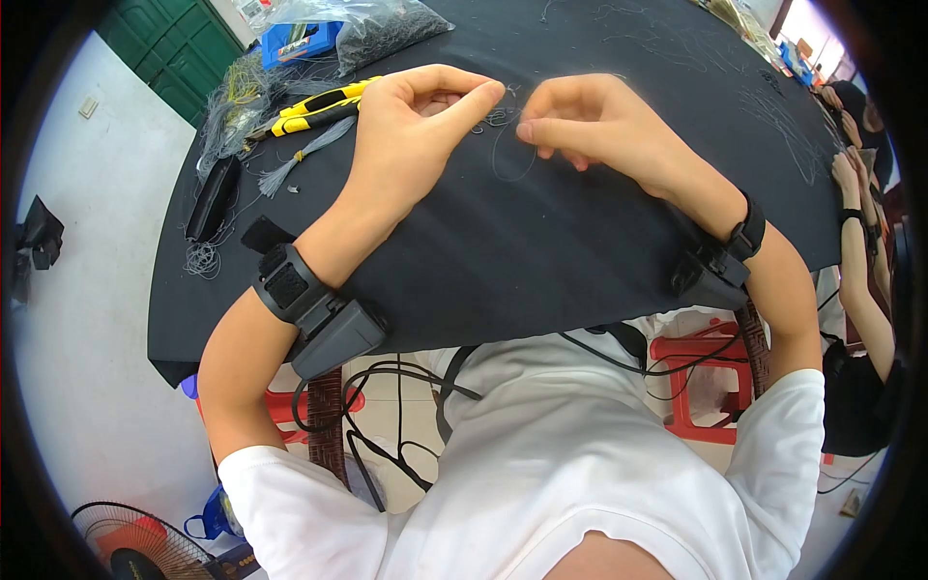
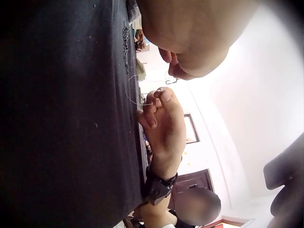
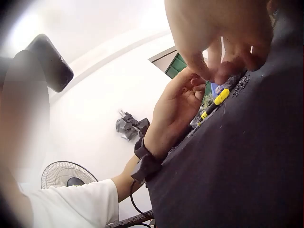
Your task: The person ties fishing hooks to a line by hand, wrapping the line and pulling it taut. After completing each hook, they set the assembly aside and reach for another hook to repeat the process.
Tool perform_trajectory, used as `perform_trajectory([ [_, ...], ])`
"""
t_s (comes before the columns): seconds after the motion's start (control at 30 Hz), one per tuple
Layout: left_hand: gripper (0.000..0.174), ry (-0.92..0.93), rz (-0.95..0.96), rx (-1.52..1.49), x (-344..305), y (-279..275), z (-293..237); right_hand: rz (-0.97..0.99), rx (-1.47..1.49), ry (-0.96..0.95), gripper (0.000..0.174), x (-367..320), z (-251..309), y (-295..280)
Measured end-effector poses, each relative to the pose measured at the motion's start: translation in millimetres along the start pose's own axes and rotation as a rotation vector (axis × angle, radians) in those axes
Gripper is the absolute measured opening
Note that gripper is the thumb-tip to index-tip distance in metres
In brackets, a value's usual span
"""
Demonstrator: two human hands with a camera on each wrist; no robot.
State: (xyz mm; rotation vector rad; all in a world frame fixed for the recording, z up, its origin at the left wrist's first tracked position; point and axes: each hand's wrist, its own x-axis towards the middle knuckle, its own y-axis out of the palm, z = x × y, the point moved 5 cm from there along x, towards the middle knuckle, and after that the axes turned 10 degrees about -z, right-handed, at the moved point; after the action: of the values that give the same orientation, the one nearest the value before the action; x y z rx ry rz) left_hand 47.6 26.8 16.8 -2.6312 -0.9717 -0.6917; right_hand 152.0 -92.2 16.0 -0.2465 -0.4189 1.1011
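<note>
My left hand [image 1: 411,126] pinches something very small between thumb and index fingertip above the black cloth; in the left wrist view a small dark hook [image 2: 171,81] shows at its fingertips. My right hand [image 1: 599,126] faces it a short gap away, thumb and index finger pinching a thin line. A loop of this clear line [image 1: 513,180] hangs between the hands; the left wrist view shows the line [image 2: 129,95] curving to the right hand [image 2: 166,123]. In the right wrist view the fingers hide what they hold.
Yellow-black pliers [image 1: 324,104], a grey tassel of line [image 1: 300,159], a black case [image 1: 213,200] and tangled line [image 1: 232,116] lie at the left. Behind are a blue box [image 1: 298,43] and a bag of dark small pieces [image 1: 391,34]. Loose strands [image 1: 788,130] lie right; other people sit beyond.
</note>
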Motion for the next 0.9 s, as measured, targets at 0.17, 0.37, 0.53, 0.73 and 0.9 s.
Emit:
perform_trajectory([
  [0.17,0.016,-0.024,0.0,-0.028,0,1,1,-0.055,-0.001,-0.019,0.025,-2,7,-1],
  [0.37,0.018,-0.109,0.025,-0.022,-1,0,5,0.133,-0.029,-0.051,0.024,-5,5,9],
  [0.53,0.019,-0.131,0.023,-0.04,-2,0,5,0.183,-0.141,0.014,0.033,-10,12,12],
  [0.73,0.019,-0.134,0.015,-0.016,-2,0,5,-0.293,-0.071,-0.231,0.03,2,9,-21],
  [0.9,0.018,-0.132,0.023,-0.044,-2,0,4,-0.25,0.083,-0.177,0.025,-1,9,-13],
])
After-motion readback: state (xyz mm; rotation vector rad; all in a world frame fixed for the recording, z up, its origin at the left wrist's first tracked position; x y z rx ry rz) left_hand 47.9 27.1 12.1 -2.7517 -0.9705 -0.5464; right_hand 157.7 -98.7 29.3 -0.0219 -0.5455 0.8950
